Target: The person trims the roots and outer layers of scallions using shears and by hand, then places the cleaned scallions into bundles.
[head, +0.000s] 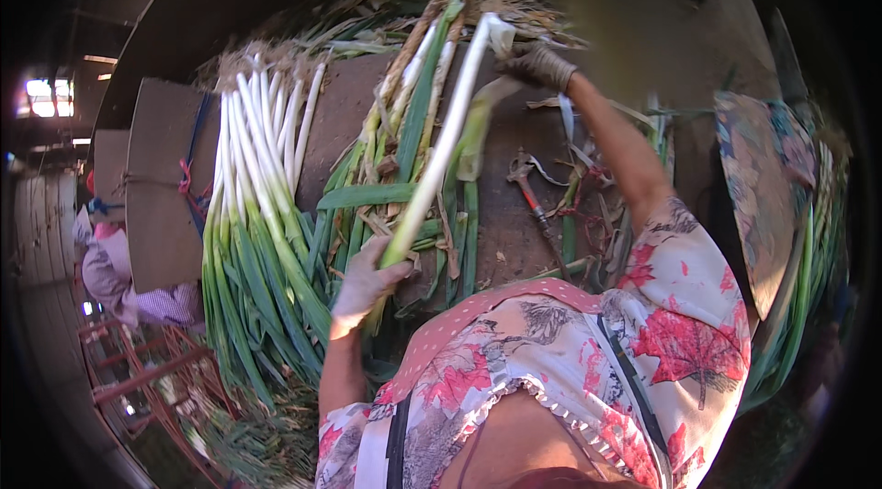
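Observation:
My left hand (pixel 368 280), in a pale glove, grips a long-stemmed green onion (pixel 451 120) around its green part. The white stem slants up and away from me. At its far end is my right hand (pixel 541 66), gloved too, with its fingers closed. A loose outer leaf (pixel 477 130) hangs blurred below that hand and seems to be pinched in it. Left of them lies a row of clean white-stemmed green onions (pixel 258 137), roots away from me. In the middle, a pile of untrimmed green onions (pixel 403 103) still has brown, dry outer leaves.
A tool with a red section (pixel 529 196) lies on the brown work surface (pixel 506 241), beside tangled red string (pixel 596 213). Cardboard (pixel 169 179) stands at the left, near another person (pixel 114 268) and a red metal frame (pixel 148 375). A patterned panel (pixel 754 192) stands right, beside more onions (pixel 799 289).

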A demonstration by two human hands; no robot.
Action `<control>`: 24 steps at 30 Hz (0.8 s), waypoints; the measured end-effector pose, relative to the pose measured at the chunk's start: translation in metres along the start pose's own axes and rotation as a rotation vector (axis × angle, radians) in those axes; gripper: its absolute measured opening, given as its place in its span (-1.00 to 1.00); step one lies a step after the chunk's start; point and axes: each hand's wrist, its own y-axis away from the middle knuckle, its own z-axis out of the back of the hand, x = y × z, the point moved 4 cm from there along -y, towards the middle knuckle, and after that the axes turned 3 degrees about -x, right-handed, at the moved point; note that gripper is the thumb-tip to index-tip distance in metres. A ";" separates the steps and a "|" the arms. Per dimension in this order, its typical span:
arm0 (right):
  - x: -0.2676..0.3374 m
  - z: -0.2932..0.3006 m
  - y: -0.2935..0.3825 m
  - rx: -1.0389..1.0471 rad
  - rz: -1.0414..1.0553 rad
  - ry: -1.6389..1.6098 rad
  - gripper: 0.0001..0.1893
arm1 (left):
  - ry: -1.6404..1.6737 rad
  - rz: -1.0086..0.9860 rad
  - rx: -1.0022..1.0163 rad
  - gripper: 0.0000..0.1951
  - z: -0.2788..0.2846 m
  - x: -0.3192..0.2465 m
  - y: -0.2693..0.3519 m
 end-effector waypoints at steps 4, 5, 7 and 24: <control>0.060 0.136 -0.053 -0.502 0.098 1.177 -0.69 | -0.219 -0.006 -0.201 -0.46 0.078 0.023 0.065; 0.078 0.186 -0.058 -0.771 0.001 0.757 -0.62 | -0.110 0.312 -0.216 -0.46 0.101 0.037 0.092; 0.102 0.248 -0.061 -0.910 0.015 0.200 -0.52 | -0.086 0.173 -0.409 -0.49 0.142 0.033 0.117; 0.048 -0.148 0.278 -0.192 -0.262 1.150 -0.04 | -0.636 -0.011 -0.173 -0.01 0.051 0.006 -0.178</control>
